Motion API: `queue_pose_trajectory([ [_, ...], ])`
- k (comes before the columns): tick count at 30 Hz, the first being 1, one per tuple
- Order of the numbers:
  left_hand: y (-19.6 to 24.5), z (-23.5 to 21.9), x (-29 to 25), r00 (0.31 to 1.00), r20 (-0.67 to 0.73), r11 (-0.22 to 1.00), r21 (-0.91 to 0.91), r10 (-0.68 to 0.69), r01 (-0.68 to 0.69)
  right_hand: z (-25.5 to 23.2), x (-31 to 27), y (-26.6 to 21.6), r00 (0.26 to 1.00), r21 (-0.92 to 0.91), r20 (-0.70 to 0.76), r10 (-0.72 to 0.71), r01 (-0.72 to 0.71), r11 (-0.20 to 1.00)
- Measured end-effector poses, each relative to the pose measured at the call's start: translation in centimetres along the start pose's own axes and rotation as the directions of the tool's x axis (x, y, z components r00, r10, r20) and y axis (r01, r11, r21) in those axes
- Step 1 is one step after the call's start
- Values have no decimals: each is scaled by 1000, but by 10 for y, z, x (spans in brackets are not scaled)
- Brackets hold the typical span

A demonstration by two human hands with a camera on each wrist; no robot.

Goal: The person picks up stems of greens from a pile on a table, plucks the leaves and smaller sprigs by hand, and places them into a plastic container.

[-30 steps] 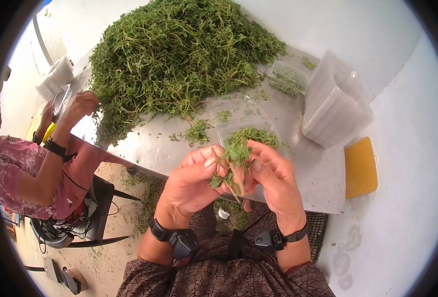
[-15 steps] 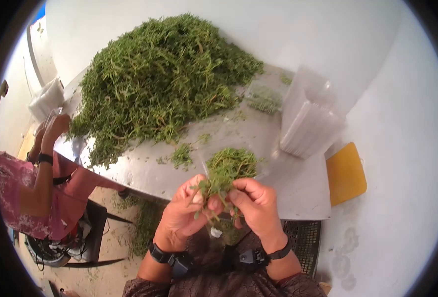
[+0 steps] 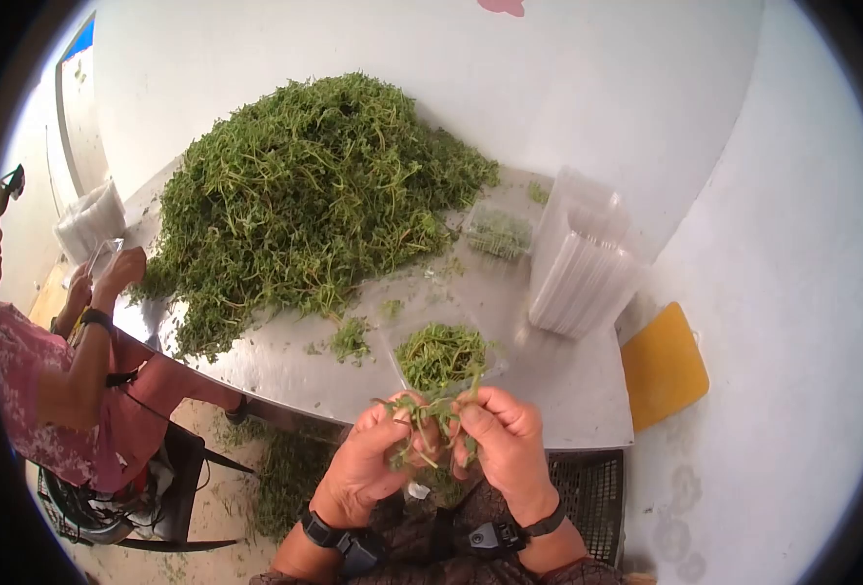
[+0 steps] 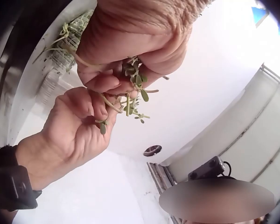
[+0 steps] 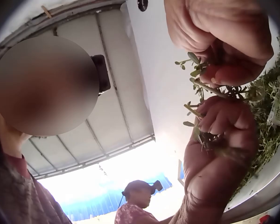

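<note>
Both hands meet just in front of the table's near edge. Leafy green sprigs (image 3: 430,421) with small oval leaves and thick stems lie between them. My left hand (image 3: 365,456) pinches the sprigs with thumb and curled fingers. Opposite it, my right hand (image 3: 511,447) pinches stems from the same sprigs. In the left wrist view, stems and leaves (image 4: 142,86) poke out between the two hands' fingertips. Right beyond the fingers sits a clear plastic container holding cut greens (image 3: 441,353). A big heap of greens (image 3: 305,195) covers the table's far left.
Stacked clear containers (image 3: 583,268) stand on the metal table (image 3: 578,390), beside a filled container (image 3: 498,232). A yellow board (image 3: 666,366) is at the right, a black crate (image 3: 592,487) below. Another person (image 3: 66,390) sits left, handling greens. Greens (image 3: 300,478) litter the floor.
The head view has shifted, so the heap and containers appear lower and further left. Both hands keep hold of the sprigs, which have turned and now spread more between the fingers.
</note>
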State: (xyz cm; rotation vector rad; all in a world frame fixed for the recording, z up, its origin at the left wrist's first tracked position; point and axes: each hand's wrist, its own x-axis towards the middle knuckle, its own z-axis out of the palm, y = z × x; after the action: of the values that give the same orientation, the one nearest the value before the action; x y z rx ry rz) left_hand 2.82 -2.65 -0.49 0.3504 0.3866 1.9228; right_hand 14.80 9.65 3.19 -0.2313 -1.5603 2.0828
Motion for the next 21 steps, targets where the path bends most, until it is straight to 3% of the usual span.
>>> queue_pose_trajectory([
  [2, 1, 3, -1, 995, 99, 999, 19, 29, -31, -1, 0, -4, 1000, 34, -18, 7, -7, 999],
  [5, -2, 3, -2, 996, 88, 999, -43, 3, 1, 1, -5, -10, 996, 77, -55, 63, -59, 995],
  [7, -5, 8, -3, 999, 31, 999, -29, -12, 13, 0, -4, -10, 1000, 174, 6, 27, -27, 984],
  [11, -11, 7, -4, 996, 43, 987, -139, -76, 81, -4, -7, -10, 999, 237, 6, 52, -52, 970],
  [21, -12, 5, -5, 995, -19, 994, -55, -96, 94, -9, -5, -9, 995, 257, -47, 84, -69, 964],
])
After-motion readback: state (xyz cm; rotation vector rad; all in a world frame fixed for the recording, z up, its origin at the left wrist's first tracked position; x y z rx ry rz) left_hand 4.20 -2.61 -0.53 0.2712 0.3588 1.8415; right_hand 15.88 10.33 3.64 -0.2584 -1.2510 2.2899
